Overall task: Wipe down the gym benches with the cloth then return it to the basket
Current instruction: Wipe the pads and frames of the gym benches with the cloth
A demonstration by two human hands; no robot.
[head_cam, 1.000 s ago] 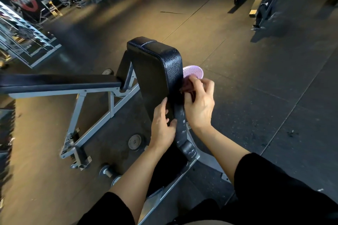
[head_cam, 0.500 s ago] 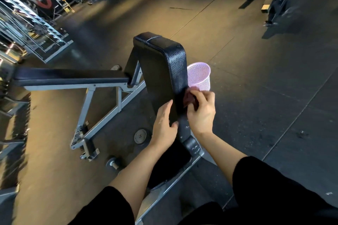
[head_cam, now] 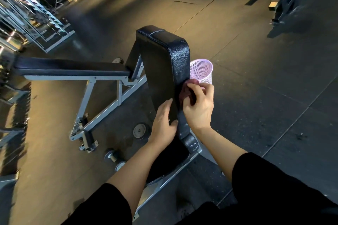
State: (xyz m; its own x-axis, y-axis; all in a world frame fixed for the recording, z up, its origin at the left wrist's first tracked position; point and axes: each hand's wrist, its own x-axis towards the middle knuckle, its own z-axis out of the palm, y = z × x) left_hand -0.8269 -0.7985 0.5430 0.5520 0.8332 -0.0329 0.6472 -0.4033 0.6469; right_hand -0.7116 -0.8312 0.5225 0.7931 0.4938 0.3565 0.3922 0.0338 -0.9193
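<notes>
I see my right hand (head_cam: pixel 198 105) pinching a dark red cloth (head_cam: pixel 186 93) against the right edge of the upright black bench pad (head_cam: pixel 161 64). My left hand (head_cam: pixel 163 120) rests flat on the pad's front face, thumb on its edge. A pink mesh basket (head_cam: pixel 203 71) stands on the floor (head_cam: pixel 256 78) just behind the pad. A flat bench (head_cam: pixel 71 68) lies to the left, with a weight plate (head_cam: pixel 139 130) on the floor below.

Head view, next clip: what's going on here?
A person is wiping the side edge of an upright black bench pad with a dark red cloth, gripped in the right hand. The left hand braces the pad's front face. A pink mesh basket stands on the floor just behind the pad.
</notes>
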